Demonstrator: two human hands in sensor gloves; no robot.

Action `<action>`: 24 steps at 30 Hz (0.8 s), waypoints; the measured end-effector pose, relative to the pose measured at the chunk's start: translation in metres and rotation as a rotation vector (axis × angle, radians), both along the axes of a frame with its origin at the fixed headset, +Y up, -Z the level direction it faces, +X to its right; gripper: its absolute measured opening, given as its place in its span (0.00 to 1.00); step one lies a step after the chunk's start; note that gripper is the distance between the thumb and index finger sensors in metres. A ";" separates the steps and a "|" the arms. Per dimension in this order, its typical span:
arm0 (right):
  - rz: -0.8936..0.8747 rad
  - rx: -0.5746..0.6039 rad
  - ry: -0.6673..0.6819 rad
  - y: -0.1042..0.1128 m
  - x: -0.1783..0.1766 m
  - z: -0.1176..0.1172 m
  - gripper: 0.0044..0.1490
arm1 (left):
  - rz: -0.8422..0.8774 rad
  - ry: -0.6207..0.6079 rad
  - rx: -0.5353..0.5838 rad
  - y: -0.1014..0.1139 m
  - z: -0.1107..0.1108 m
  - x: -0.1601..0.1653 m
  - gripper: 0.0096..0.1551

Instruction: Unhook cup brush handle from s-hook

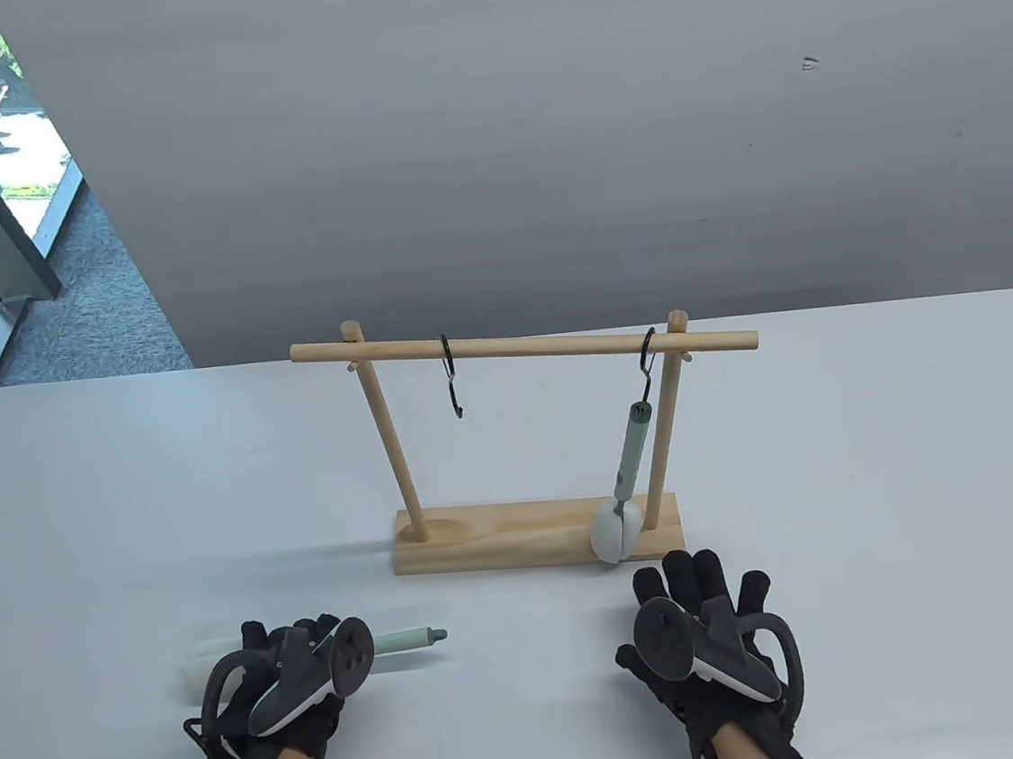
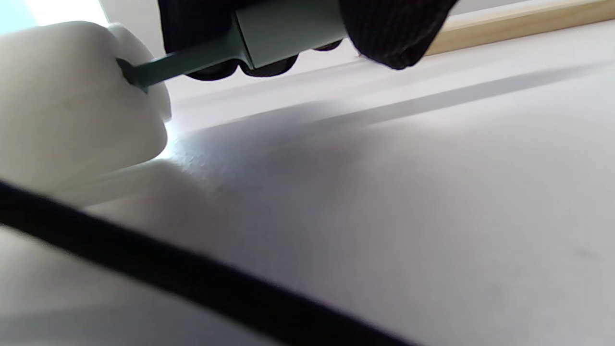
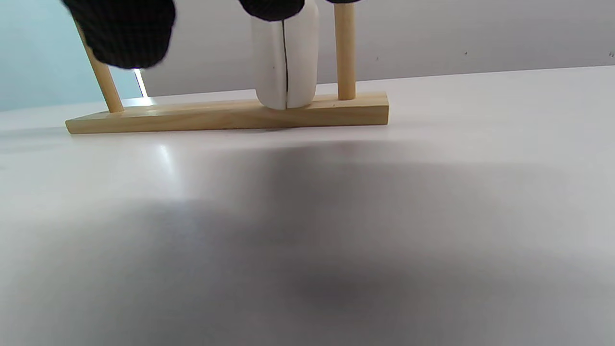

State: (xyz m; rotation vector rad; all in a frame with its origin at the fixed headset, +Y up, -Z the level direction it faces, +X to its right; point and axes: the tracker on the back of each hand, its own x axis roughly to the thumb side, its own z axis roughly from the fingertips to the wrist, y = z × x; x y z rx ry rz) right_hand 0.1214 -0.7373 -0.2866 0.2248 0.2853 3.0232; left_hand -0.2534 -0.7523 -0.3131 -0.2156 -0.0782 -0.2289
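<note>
A wooden rack point(image 1: 538, 546) holds two black S-hooks on its top rod. The left S-hook point(image 1: 452, 376) is empty. The right S-hook point(image 1: 646, 357) carries a cup brush by its green handle point(image 1: 635, 449); its white sponge head point(image 1: 615, 534) hangs at the base, also in the right wrist view point(image 3: 287, 57). My left hand point(image 1: 305, 658) grips a second cup brush point(image 1: 410, 640) lying on the table; the left wrist view shows its fingers point(image 2: 394, 33) around the handle point(image 2: 288, 29). My right hand point(image 1: 699, 590) is open and empty, just in front of the hanging sponge.
The white table point(image 1: 889, 493) ends at a grey wall behind the rack. The rack's base point(image 3: 226, 115) and right post point(image 3: 345, 53) stand right before my right fingers point(image 3: 125, 29). A black glove cable point(image 2: 192, 278) trails by my left wrist.
</note>
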 end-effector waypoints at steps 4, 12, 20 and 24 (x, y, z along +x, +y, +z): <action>-0.001 -0.005 0.003 0.000 0.000 0.000 0.52 | 0.000 0.013 -0.042 -0.003 -0.001 -0.001 0.34; -0.004 -0.007 0.004 -0.001 0.000 0.000 0.52 | 0.005 0.015 -0.037 -0.003 -0.001 -0.001 0.31; -0.018 -0.007 0.004 -0.001 0.001 -0.001 0.52 | 0.092 0.002 -0.029 0.006 0.001 -0.002 0.31; -0.092 -0.004 0.034 0.001 0.004 -0.002 0.52 | 0.275 -0.045 0.038 0.020 0.007 0.000 0.32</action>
